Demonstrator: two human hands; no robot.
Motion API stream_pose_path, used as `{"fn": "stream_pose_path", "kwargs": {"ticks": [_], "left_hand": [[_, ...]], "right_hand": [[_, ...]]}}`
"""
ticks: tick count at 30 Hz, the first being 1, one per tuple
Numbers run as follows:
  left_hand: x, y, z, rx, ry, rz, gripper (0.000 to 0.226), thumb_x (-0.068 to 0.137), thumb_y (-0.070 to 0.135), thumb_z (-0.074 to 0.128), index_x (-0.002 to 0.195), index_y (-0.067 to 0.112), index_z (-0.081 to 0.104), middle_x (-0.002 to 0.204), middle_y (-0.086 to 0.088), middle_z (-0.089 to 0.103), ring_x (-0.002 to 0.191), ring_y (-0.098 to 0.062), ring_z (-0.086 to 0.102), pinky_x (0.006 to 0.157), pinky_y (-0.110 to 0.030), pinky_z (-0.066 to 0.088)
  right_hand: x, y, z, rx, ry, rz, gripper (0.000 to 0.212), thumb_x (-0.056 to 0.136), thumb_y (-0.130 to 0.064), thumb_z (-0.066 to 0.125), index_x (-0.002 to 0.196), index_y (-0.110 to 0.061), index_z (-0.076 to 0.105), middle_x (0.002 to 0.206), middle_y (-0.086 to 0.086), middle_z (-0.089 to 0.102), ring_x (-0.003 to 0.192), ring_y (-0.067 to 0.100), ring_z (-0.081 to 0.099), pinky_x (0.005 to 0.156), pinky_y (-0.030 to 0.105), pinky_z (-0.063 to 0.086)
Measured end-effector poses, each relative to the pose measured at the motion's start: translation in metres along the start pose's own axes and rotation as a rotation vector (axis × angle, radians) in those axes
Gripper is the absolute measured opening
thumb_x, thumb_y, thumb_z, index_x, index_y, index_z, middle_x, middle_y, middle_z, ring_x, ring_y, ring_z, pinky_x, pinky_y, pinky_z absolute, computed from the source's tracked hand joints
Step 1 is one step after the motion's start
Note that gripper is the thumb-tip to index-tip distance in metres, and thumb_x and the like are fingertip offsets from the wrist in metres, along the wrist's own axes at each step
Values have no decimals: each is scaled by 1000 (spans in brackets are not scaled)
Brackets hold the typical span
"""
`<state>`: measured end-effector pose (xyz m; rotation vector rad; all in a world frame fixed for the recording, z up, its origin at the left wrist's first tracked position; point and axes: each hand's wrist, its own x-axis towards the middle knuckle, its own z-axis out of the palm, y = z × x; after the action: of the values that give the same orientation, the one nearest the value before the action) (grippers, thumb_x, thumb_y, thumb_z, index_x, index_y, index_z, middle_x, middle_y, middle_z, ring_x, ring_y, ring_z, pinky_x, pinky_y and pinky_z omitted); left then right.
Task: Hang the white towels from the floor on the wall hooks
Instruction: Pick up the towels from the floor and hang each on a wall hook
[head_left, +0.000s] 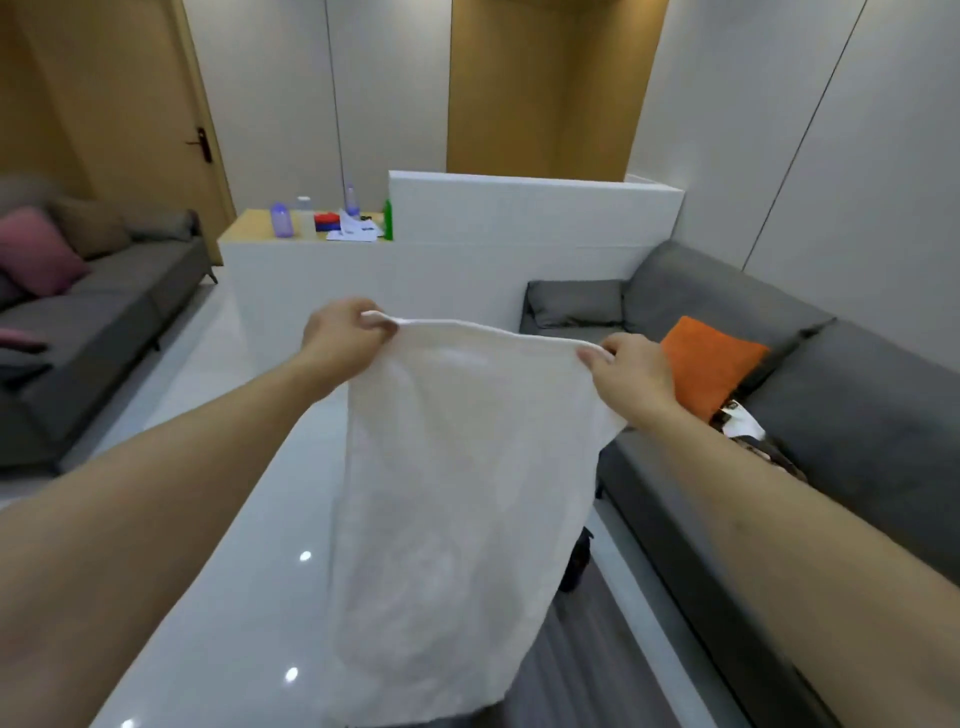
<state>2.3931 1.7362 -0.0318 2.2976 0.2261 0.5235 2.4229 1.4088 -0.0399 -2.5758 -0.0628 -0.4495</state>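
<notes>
Right now my left hand (345, 332) pinches one top corner of a soft white terry towel (457, 493) and my right hand (631, 371) pinches the other, fingers curled over the hem, so the cloth is stretched between them in the middle of the frame and hangs straight down toward the lower edge. I judge the task partly under way at best: this towel is off the floor and spread, but it is not on any hook, and I see no wall hooks anywhere in view, nor any other towels, so I cannot tell how many are left. Outward from my hands, a glossy white tabletop (218, 545) runs under my left forearm along the lower left, its long edge just beside the hanging cloth. To the right a grey fabric sofa (841, 415) with an orange square cushion (709, 364) sits close, leaving only a narrow strip of floor between its front edge and the table. Ahead, a low white partition wall (519, 234) closes the centre; the clearer way seems to lie at the left, towards the wooden door (130, 104) in the upper left.
</notes>
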Motion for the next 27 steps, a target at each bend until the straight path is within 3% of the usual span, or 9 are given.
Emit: {"fn": "stream_pose_path", "kwargs": {"ticks": [3,9,15,20,22,25,27], "left_hand": [[42,3,-11,-7,102,-9,17,91,36,61,91,21,69,89,-2,67,91,-26,60,76,-36,50],[69,19,-24,-61,230,-7,16,92,36,64,101,26,73,97,0,69,96,-25,62,88,-42,53],[27,29,-17,-75,278,-81,9,91,31,67,90,25,73,88,3,67,91,-22,62,83,-39,53],[-57,17,12,-118,249,-153,9,88,27,69,80,25,72,76,10,66,75,-12,58,69,-27,47],[-106,2,32,-145,206,-238,10,87,27,70,78,24,72,78,2,67,73,-15,58,68,-28,46],[-196,-23,68,-120,102,-404,9,86,27,70,78,25,73,82,-4,70,76,-21,61,66,-30,46],[-257,-39,90,-77,2,-508,10,85,26,70,76,25,75,82,0,71,79,-21,62,66,-30,46]], "right_hand": [[50,-14,-1,48,70,-47,34,90,-45,62,76,-15,67,79,5,67,79,26,59,66,37,47],[97,-20,-10,117,104,-162,17,93,-20,58,90,-10,71,84,10,68,81,29,60,64,32,40],[80,11,-17,160,104,-238,22,94,-31,61,91,-12,71,87,7,70,81,26,60,70,37,47],[21,69,-6,194,-24,-259,22,93,-30,62,90,-10,71,84,7,69,79,24,59,65,33,38],[-13,98,3,210,-107,-253,18,92,-29,63,84,-14,69,79,3,68,74,20,56,60,31,33],[-74,147,20,248,-311,-208,19,90,-29,66,72,-25,62,71,-4,62,72,19,57,61,30,38],[-115,182,36,182,-464,-182,16,90,-30,66,75,-22,66,74,-1,65,74,20,61,66,33,46]]}}
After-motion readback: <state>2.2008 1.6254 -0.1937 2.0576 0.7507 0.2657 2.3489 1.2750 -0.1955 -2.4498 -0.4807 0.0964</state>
